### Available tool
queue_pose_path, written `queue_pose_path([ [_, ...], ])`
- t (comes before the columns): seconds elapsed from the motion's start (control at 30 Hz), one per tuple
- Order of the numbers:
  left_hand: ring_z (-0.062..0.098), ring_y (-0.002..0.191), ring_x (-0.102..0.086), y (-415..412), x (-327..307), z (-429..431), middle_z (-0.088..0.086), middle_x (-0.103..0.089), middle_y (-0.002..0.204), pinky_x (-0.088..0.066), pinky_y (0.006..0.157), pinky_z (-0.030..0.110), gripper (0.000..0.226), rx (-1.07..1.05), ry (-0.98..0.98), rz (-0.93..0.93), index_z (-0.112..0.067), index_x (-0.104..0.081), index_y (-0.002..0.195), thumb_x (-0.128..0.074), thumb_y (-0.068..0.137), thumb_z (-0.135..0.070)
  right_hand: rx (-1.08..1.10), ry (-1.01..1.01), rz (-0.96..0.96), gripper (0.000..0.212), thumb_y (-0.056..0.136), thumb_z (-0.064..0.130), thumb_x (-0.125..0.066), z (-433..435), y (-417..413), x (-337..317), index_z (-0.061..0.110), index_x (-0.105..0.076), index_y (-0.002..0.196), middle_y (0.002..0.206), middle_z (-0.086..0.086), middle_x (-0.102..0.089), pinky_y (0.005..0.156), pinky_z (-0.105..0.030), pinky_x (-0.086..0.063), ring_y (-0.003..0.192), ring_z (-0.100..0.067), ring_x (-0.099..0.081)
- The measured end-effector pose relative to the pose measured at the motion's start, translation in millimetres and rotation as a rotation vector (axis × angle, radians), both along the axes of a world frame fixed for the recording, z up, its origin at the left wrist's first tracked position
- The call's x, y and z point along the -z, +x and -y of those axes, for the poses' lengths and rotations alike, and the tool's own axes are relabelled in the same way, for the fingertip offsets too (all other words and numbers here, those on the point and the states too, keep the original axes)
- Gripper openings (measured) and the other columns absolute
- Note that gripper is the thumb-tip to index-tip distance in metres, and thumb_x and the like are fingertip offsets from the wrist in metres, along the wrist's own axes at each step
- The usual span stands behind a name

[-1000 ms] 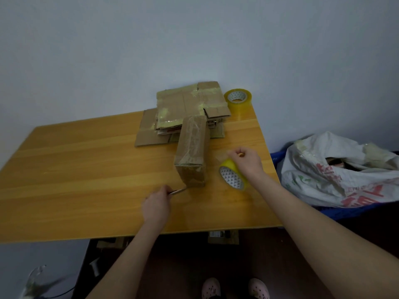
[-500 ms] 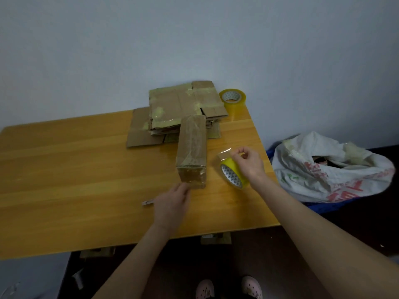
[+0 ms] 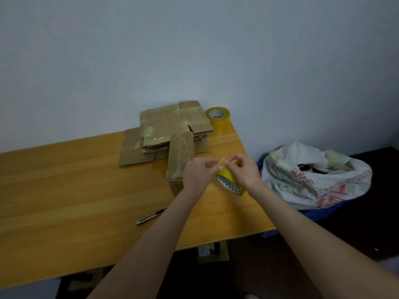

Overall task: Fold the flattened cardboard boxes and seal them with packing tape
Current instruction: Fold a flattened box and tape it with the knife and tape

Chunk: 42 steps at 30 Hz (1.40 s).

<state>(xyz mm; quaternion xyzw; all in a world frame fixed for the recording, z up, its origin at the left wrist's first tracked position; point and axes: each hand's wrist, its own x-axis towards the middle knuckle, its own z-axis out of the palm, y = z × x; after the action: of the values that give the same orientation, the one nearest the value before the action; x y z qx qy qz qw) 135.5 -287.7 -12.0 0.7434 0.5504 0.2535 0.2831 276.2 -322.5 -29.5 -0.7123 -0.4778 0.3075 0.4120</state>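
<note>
While the bare wood of the worktop point(image 3: 54, 190) stretches off on my left, a slim utility knife point(image 3: 151, 216) lies flat on it near the front edge, just left of my left forearm and touched by neither of my hands. Farther back, against the wall, a stack of flattened cardboard boxes point(image 3: 168, 124) sits with yellowish tape patches across its top sheet. One folded box point(image 3: 180, 154), long, narrow and wrapped in tape, lies lengthwise in front of that stack, its near end partly hidden by my left hand point(image 3: 197, 174). That hand has thumb and forefinger curled, pinching the clear free end of the yellow tape roll point(image 3: 228, 183). My right hand point(image 3: 245, 170) grips the roll from above, fingers curled over its rim, fingertips meeting the left hand's at the tape end. A second tape roll point(image 3: 217, 115) lies hole upward at the worktop's back right corner, just beside the stack. Beyond the right edge, lower down, sits a crumpled white bag point(image 3: 313, 180) with red print.
</note>
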Motion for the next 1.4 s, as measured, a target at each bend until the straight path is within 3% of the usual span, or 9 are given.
queue_pose_path([
  [0.1,0.003,0.078,-0.062,5,0,0,-0.002,-0.074,0.092,-0.046,0.072,0.013,0.022,-0.040,-0.036,0.082,-0.018,-0.076,0.097,-0.076,0.077,-0.028,-0.031,0.011,-0.017,0.010,0.089,0.031,-0.065,2,5,-3,0.024,-0.061,0.083,0.069,0.003,-0.047,0.061,-0.031,-0.036,0.066,-0.011,-0.043],
  [0.27,0.015,0.076,-0.067,9,-2,-4,0.002,-0.071,0.078,-0.056,0.083,0.043,0.005,-0.181,-0.163,0.341,-0.020,-0.071,0.081,-0.071,0.083,-0.016,-0.086,0.002,-0.035,0.009,0.089,0.031,-0.064,4,11,-3,0.029,-0.061,0.082,0.077,-0.001,-0.051,0.066,-0.031,-0.041,0.072,-0.014,-0.047],
  [0.4,0.018,0.068,-0.065,7,-5,-4,0.002,-0.068,0.073,-0.056,0.073,0.038,0.025,-0.120,-0.100,0.319,-0.027,-0.057,0.105,-0.067,0.086,-0.014,-0.085,-0.010,-0.087,0.008,0.090,0.030,-0.064,3,14,-3,0.027,-0.062,0.083,0.078,0.001,-0.051,0.067,-0.030,-0.042,0.074,-0.014,-0.047],
  [0.5,0.015,0.062,-0.060,7,-9,-5,-0.007,-0.061,0.063,-0.051,0.064,0.033,0.015,-0.068,-0.031,0.220,-0.025,-0.061,0.095,-0.061,0.090,-0.011,-0.089,-0.032,-0.140,0.008,0.090,0.030,-0.064,1,16,-4,0.026,-0.062,0.083,0.078,0.000,-0.052,0.070,-0.034,-0.047,0.076,-0.017,-0.051],
  [0.6,0.000,0.061,-0.051,9,-13,-4,-0.009,-0.064,0.074,-0.043,0.060,0.017,0.013,-0.005,0.026,0.090,-0.020,-0.073,0.095,-0.063,0.089,-0.016,-0.079,-0.049,-0.141,0.009,0.090,0.031,-0.064,-2,18,-6,0.027,-0.062,0.083,0.083,-0.004,-0.056,0.077,-0.042,-0.053,0.079,-0.023,-0.056],
  [0.7,0.006,0.071,-0.053,12,-12,-3,-0.004,-0.067,0.089,-0.047,0.067,0.022,0.021,-0.005,0.054,-0.030,-0.022,-0.074,0.103,-0.070,0.084,-0.026,-0.092,-0.035,-0.109,0.008,0.090,0.033,-0.063,-2,20,-7,0.027,-0.062,0.085,0.087,-0.009,-0.060,0.078,-0.045,-0.053,0.084,-0.028,-0.061],
  [0.97,0.019,0.106,-0.044,17,-4,-7,0.003,-0.048,0.105,-0.036,0.086,0.025,0.009,-0.068,0.095,-0.113,-0.020,-0.073,0.089,-0.072,0.083,-0.025,-0.121,0.072,0.110,0.029,0.090,0.029,-0.064,-1,19,-7,0.029,-0.057,0.118,0.065,0.005,-0.042,0.061,-0.035,-0.042,0.063,-0.013,-0.043],
  [1.23,0.009,0.079,-0.051,-26,-17,-6,-0.004,-0.049,0.105,-0.042,0.065,0.021,0.025,-0.196,0.297,-0.177,-0.011,-0.069,0.090,-0.065,0.088,-0.035,-0.098,0.037,0.519,0.013,0.095,0.032,-0.057,10,10,15,0.029,-0.069,0.097,0.094,0.004,-0.070,0.065,-0.032,-0.049,0.085,-0.021,-0.063],
  [1.4,0.008,0.094,-0.052,-88,14,12,0.001,-0.059,0.110,-0.048,0.081,0.019,0.022,-0.262,0.384,-0.001,-0.006,-0.068,0.111,-0.053,0.096,-0.012,-0.257,-0.076,0.765,0.022,0.096,0.027,-0.052,22,-10,64,0.024,-0.067,0.112,0.117,0.004,-0.062,0.070,-0.031,-0.046,0.098,-0.025,-0.062],
])
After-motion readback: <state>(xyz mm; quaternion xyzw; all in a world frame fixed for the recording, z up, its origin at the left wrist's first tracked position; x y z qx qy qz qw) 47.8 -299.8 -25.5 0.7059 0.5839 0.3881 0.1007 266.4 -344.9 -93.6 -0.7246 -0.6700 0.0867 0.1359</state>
